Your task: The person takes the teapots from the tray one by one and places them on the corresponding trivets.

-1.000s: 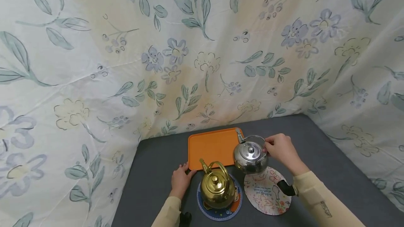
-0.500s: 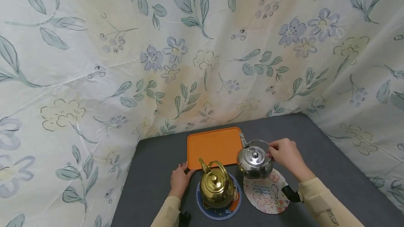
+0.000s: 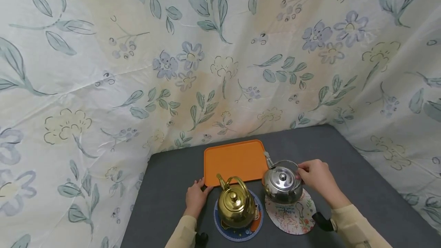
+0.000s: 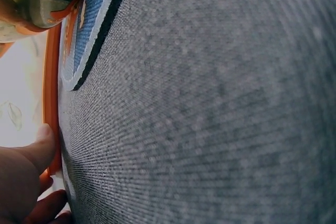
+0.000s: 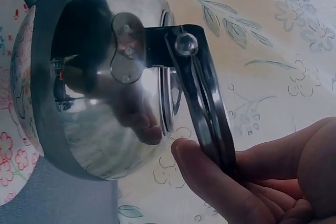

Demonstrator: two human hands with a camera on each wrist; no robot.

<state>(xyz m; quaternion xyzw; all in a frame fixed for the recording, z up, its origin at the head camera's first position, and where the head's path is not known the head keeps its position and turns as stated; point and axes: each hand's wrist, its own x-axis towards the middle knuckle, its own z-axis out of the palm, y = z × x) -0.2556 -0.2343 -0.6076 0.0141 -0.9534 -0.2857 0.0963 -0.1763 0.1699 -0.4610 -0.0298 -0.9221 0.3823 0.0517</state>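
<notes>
My right hand (image 3: pixel 315 177) grips the thin wire handle (image 5: pixel 205 103) of a silver kettle (image 3: pixel 282 185), the fingers (image 5: pixel 210 182) curled round it. The kettle (image 5: pixel 100 87) is over the far edge of a white patterned mat (image 3: pixel 293 215); I cannot tell whether it rests on it. A gold kettle (image 3: pixel 236 202) stands on a round blue mat (image 3: pixel 239 229) to its left. My left hand (image 3: pixel 196 196) lies flat on the grey table, its thumb (image 4: pixel 44 140) against the near left corner of an orange tray (image 3: pixel 234 160).
The orange tray's rim (image 4: pixel 51 103) and the blue mat (image 4: pixel 89 24) show close in the left wrist view. A flowered sheet (image 3: pixel 206 56) hangs behind and on both sides of the grey table (image 3: pixel 344 163).
My right hand has carried the silver kettle from over the tray's right edge toward me and down to the white mat. The left hand has stayed put.
</notes>
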